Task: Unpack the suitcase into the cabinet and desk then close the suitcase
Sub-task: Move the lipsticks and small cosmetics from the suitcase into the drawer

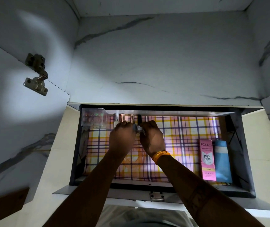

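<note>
Both hands are reaching into the cabinet drawer. The left hand and right hand together pinch a small shiny bottle at the row of little bottles just beyond them. Unpacking looks underway; next, it needs standing upright and letting go. A pink box lies well right of the hands.

We cannot identify the small shiny item between the left hand and right hand; fingers cover most of it. Both forearms leave the bottom edge. Small print on the pink carton is illegible.
</note>
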The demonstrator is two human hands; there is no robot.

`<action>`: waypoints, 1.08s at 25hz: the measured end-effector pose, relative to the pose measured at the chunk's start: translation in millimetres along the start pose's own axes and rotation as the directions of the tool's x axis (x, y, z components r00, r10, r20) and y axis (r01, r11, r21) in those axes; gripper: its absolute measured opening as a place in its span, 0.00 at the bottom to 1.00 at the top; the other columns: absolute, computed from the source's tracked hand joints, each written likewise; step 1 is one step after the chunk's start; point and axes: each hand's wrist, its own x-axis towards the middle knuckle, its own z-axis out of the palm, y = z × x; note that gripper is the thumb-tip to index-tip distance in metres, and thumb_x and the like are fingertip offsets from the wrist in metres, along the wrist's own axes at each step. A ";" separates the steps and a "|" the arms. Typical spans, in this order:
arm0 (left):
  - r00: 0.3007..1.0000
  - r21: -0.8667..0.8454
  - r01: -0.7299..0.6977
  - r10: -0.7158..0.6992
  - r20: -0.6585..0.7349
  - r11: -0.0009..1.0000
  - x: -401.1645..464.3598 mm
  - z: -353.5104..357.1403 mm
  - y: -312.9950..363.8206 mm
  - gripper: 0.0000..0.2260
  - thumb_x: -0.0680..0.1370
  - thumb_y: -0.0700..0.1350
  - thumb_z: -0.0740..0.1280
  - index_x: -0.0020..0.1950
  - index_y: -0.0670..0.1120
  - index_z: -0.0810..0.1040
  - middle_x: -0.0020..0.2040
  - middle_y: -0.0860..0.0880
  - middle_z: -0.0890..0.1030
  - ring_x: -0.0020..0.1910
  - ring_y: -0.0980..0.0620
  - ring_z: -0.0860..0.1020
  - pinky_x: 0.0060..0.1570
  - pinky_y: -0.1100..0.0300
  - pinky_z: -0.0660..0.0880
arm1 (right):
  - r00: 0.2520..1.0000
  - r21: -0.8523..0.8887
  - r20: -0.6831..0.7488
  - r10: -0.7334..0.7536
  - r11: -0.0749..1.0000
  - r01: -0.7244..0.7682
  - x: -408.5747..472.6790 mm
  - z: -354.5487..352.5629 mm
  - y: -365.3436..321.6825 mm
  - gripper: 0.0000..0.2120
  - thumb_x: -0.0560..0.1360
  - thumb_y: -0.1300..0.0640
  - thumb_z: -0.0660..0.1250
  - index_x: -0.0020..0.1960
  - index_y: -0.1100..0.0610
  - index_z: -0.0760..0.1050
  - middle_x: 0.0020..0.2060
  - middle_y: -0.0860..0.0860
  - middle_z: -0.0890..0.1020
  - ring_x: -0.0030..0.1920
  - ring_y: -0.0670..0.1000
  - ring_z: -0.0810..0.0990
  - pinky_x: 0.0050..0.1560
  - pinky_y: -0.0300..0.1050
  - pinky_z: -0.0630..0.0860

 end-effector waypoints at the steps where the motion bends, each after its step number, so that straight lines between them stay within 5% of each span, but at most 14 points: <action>1: 1.000 0.003 0.001 -0.001 -0.002 1.000 1.5 -0.5 -1.3 0.12 0.76 0.45 0.76 0.57 0.42 0.84 0.48 0.43 0.85 0.45 0.45 0.84 0.40 0.54 0.82 | 1.000 0.010 0.001 0.017 1.000 -0.017 0.8 1.9 0.9 0.16 0.73 0.67 0.69 0.60 0.57 0.81 0.54 0.56 0.80 0.49 0.57 0.82 0.52 0.41 0.75; 6: 0.999 -0.029 0.040 -0.040 -0.006 0.999 3.2 -9.3 -6.0 0.13 0.80 0.49 0.70 0.59 0.43 0.84 0.50 0.44 0.85 0.48 0.45 0.84 0.45 0.54 0.81 | 0.999 0.036 0.021 0.046 0.998 -0.046 7.9 6.8 -3.5 0.12 0.74 0.63 0.69 0.57 0.56 0.82 0.51 0.55 0.80 0.48 0.57 0.81 0.49 0.42 0.75; 12: 0.953 -0.495 0.185 -0.278 -0.122 0.849 -15.9 -47.7 -6.6 0.07 0.77 0.52 0.74 0.50 0.49 0.83 0.46 0.51 0.84 0.45 0.54 0.82 0.46 0.53 0.80 | 0.996 0.199 -0.068 0.059 0.979 -0.044 8.1 -12.9 -30.0 0.09 0.74 0.55 0.71 0.53 0.53 0.82 0.50 0.53 0.83 0.47 0.54 0.83 0.48 0.47 0.81; 16: 0.842 -0.769 0.291 -0.534 -0.077 0.569 -42.6 -99.5 -12.4 0.04 0.79 0.47 0.75 0.52 0.52 0.84 0.48 0.55 0.86 0.49 0.58 0.84 0.52 0.48 0.83 | 0.994 0.503 0.103 -0.024 0.864 -0.031 16.6 -35.2 -79.5 0.05 0.73 0.59 0.71 0.46 0.51 0.83 0.43 0.46 0.86 0.45 0.48 0.85 0.51 0.51 0.83; 19: 0.759 -0.889 0.275 -0.650 -0.034 0.367 -76.5 -148.1 -9.2 0.07 0.82 0.53 0.71 0.53 0.51 0.85 0.45 0.50 0.87 0.47 0.51 0.86 0.46 0.48 0.83 | 0.970 0.576 0.201 -0.138 0.818 -0.004 10.4 -50.8 -127.9 0.03 0.77 0.58 0.73 0.45 0.52 0.84 0.39 0.48 0.86 0.40 0.45 0.84 0.44 0.49 0.82; 24: 0.601 -0.968 0.126 -0.793 -0.101 0.219 -165.3 -218.3 -9.0 0.10 0.84 0.50 0.67 0.54 0.47 0.85 0.47 0.48 0.88 0.47 0.47 0.86 0.46 0.52 0.82 | 0.889 0.733 0.322 -0.325 0.680 -0.017 -48.2 -61.5 -224.4 0.09 0.81 0.58 0.70 0.45 0.62 0.83 0.43 0.62 0.85 0.42 0.52 0.84 0.40 0.44 0.80; 27: 0.494 -0.971 0.049 -0.851 -0.179 0.232 -236.9 -240.6 -12.4 0.10 0.84 0.49 0.67 0.54 0.45 0.85 0.47 0.45 0.87 0.46 0.44 0.85 0.44 0.51 0.80 | 0.824 0.734 0.411 -0.390 0.678 -0.046 -103.2 -46.6 -263.6 0.10 0.81 0.55 0.70 0.46 0.62 0.82 0.43 0.60 0.85 0.40 0.52 0.84 0.38 0.46 0.79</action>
